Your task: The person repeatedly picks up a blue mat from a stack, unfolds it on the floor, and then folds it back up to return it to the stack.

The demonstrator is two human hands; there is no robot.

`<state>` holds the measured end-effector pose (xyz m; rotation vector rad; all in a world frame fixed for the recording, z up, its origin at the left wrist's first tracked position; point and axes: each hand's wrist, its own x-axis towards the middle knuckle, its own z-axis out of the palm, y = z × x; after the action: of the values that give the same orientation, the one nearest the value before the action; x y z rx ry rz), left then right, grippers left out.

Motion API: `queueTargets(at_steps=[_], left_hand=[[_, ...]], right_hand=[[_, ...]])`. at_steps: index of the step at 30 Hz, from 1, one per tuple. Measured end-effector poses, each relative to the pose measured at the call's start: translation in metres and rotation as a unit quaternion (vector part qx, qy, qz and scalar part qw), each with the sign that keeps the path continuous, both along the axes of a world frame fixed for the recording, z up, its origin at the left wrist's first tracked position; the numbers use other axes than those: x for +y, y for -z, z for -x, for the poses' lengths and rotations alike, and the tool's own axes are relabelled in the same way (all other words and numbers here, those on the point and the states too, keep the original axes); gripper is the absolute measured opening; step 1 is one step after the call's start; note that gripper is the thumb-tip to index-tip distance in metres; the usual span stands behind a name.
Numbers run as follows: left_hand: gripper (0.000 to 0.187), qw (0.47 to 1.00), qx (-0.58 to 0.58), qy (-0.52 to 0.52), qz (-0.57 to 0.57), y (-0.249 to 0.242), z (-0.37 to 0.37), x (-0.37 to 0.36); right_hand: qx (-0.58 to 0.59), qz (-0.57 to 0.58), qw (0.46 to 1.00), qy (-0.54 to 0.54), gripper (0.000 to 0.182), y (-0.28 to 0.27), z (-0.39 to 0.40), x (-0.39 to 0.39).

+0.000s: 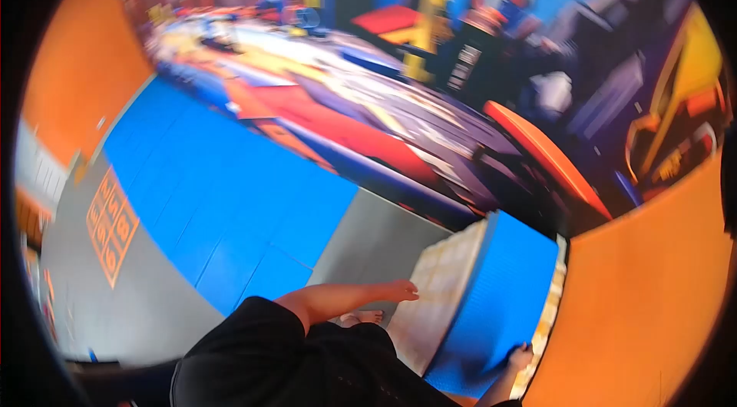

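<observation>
A blue foam mat (503,292) lies on top of a stack whose cream, grid-patterned side (441,280) faces left. My right hand (520,359) is at the mat's right edge, near the orange wall, with its fingers curled over that edge. My left hand (402,291) reaches across with its fingers stretched out, the tips close to the cream side of the stack. Nothing shows in the left hand. Just below it, a bare foot (361,317) stands on the grey floor.
Blue mats (230,184) cover the floor to the left, with grey floor (376,242) beside them. Orange numbers in a grid (114,226) mark the far-left floor. An orange wall (637,307) rises right of the stack; a colourful mural wall (345,100) stands ahead, blurred.
</observation>
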<state>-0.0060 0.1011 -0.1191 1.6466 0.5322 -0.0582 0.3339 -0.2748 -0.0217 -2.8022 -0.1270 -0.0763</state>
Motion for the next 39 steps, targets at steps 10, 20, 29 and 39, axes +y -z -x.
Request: queueTargets(at_steps=[10, 20, 29, 39], left_hand=[[0.039, 0.820, 0.069, -0.508, 0.256, 0.000, 0.404, -0.065], [0.026, 0.462, -0.011, -0.796, 0.391, 0.084, 0.548, -0.235], [0.026, 0.331, 0.062, -0.835, 0.435, 0.113, 0.530, -0.266], [0.023, 0.333, 0.133, -0.855, 0.375, 0.417, 0.612, -0.253]], right_hand=[[-0.111, -0.237, 0.838, -0.479, 0.046, -0.079, 0.301, 0.190], [0.101, -0.087, 0.571, -0.810, 0.040, 0.013, 0.488, 0.353], [0.383, 0.222, 0.542, -0.714, 0.035, 0.239, 0.560, 0.481], [0.371, 0.246, 0.571, -0.690, 0.053, 0.570, 0.679, 0.580]])
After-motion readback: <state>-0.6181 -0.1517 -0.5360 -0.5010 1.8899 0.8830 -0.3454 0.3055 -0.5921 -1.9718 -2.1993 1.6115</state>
